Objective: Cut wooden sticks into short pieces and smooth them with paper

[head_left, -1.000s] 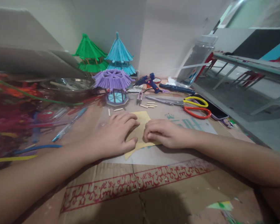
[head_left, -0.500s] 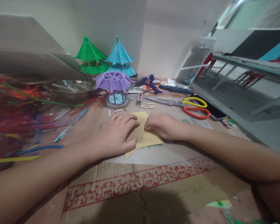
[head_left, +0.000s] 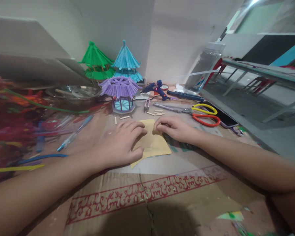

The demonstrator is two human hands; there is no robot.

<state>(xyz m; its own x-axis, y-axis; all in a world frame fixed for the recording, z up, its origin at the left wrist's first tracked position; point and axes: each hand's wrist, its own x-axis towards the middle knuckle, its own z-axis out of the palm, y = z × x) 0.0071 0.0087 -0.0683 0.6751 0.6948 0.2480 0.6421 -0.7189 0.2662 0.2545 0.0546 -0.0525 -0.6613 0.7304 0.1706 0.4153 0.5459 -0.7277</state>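
A yellow sheet (head_left: pixel 154 144), paper or sandpaper by its look, lies on a white sheet (head_left: pixel 152 166) over cardboard. My left hand (head_left: pixel 127 141) rests palm down on its left part, fingers spread and thumb apart, holding the sheet flat against the surface. At the sheet's upper right edge, my right hand (head_left: pixel 172 127) has its fingers curled into a pinch; whatever is between the fingertips is too small or hidden to name. Several short wooden sticks (head_left: pixel 158 113) lie just beyond the hands. A small purple-roofed pavilion model (head_left: pixel 121 93) stands behind them.
Scissors (head_left: pixel 203 114), a phone (head_left: pixel 223 114), a blue glue gun (head_left: pixel 158 88), a utility knife (head_left: pixel 185 95) and small snips (head_left: pixel 146 105) lie beyond the hands. Green (head_left: pixel 95 60) and blue (head_left: pixel 126 60) roofed models, a metal bowl (head_left: pixel 73 95) and a clear jar (head_left: pixel 203 70) stand at the back. Pipe cleaners (head_left: pixel 12 124) crowd the left.
My right hand has shifted slightly away from me along the yellow sheet, and its fingertips are more visibly curled. My left hand stays in place.
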